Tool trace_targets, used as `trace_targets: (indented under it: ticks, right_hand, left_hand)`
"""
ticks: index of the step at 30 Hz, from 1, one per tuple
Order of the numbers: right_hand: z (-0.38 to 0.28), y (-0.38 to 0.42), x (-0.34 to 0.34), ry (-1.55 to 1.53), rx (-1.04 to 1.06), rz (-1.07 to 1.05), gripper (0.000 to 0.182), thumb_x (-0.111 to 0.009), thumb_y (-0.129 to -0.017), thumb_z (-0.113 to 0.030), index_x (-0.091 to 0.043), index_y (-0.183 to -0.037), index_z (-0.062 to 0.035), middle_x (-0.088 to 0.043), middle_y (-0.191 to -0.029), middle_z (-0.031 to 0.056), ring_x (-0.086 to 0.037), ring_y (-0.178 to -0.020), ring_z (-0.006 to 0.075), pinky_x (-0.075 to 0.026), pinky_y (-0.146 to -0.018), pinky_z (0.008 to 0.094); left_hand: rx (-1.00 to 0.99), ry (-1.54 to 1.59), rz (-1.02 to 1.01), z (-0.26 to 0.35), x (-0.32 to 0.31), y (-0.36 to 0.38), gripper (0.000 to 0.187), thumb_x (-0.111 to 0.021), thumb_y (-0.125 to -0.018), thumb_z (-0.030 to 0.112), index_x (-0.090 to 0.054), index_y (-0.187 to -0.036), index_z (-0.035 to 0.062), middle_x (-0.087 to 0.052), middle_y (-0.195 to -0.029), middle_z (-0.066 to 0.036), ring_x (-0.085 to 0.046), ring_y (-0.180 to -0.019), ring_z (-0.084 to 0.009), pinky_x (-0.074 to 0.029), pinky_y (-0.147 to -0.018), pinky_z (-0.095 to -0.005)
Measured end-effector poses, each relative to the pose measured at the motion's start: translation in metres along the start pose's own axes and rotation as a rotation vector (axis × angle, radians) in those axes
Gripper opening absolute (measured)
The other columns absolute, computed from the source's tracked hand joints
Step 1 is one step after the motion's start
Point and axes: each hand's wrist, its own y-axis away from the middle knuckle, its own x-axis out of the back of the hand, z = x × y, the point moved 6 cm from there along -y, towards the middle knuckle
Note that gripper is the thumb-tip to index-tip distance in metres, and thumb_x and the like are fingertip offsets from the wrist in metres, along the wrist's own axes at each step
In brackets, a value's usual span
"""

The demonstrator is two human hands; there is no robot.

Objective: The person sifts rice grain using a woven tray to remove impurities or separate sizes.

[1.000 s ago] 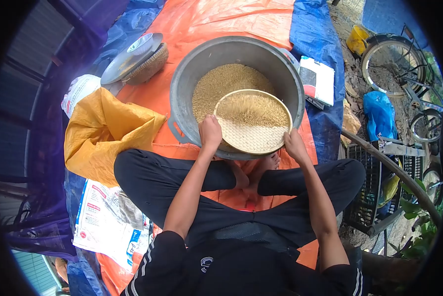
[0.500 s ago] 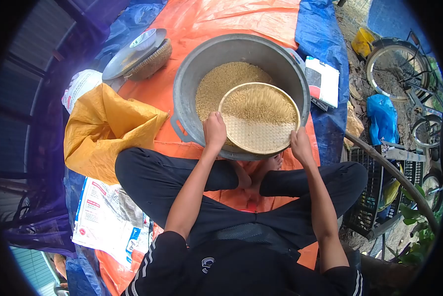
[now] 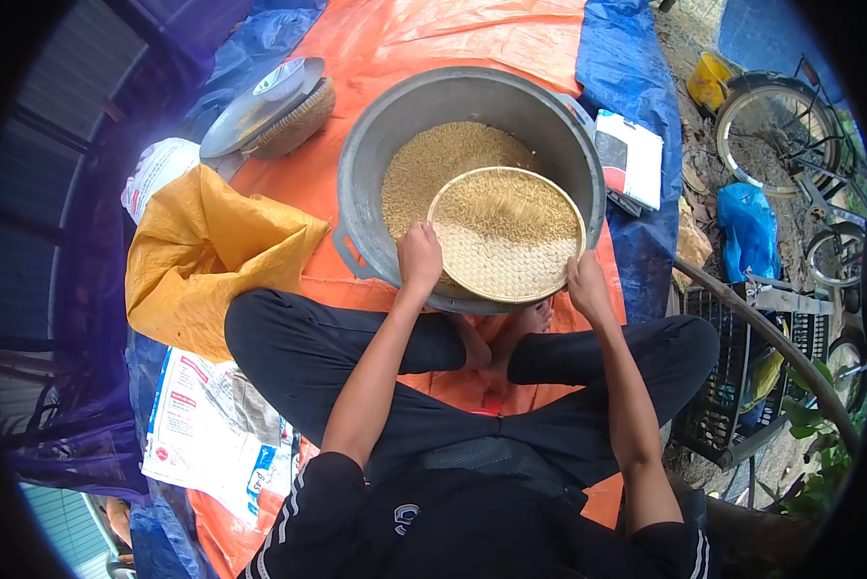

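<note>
At frame centre, the left hand (image 3: 419, 256) and right hand (image 3: 586, 284) each grip the rim of a woven winnowing tray (image 3: 507, 234) of rice grain (image 3: 511, 206), held over the metal basin (image 3: 366, 164). Winnowing looks under way; the next toss calls for keeping the tray level.

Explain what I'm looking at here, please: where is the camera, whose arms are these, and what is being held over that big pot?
The camera sits on a person's head and looks down, so the arms are the wearer's own; the round dark border comes from the wide lens. The person sits cross-legged on an orange tarp. The left hand and the right hand grip opposite sides of a round woven tray that carries grain on its far half. It is held over a large metal basin that also holds grain. Beside the person lie a yellow sack and a white printed bag; bicycle wheels stand to the right.
</note>
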Motion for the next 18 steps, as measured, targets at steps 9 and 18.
trace_targets:
  ticks: [9,18]
  right_hand:
    - [-0.006,0.000,0.006,0.060,-0.012,0.049,0.034,-0.040,-0.094,-0.020,-0.038,-0.096,0.0134,-0.057,-0.082,0.0394,-0.058,-0.083,0.0518,-0.045,-0.072,0.0538]
    - [-0.023,0.007,0.020,-0.061,0.033,0.134,0.030,-0.040,-0.094,-0.020,-0.038,-0.093,0.0104,-0.056,-0.080,0.0393,-0.058,-0.080,0.0520,-0.044,-0.070,0.0550]
  left_hand:
    - [-0.057,0.119,0.114,0.022,0.011,0.004,0.026,-0.043,-0.095,0.016,-0.057,-0.087,-0.0047,-0.059,-0.074,-0.027,-0.060,-0.072,-0.0442,-0.041,-0.062,-0.0511]
    - [-0.032,0.144,0.092,0.023,0.018,0.004,0.027,-0.044,-0.095,0.016,-0.057,-0.086,-0.0052,-0.060,-0.073,-0.026,-0.060,-0.072,-0.0434,-0.043,-0.063,-0.0491]
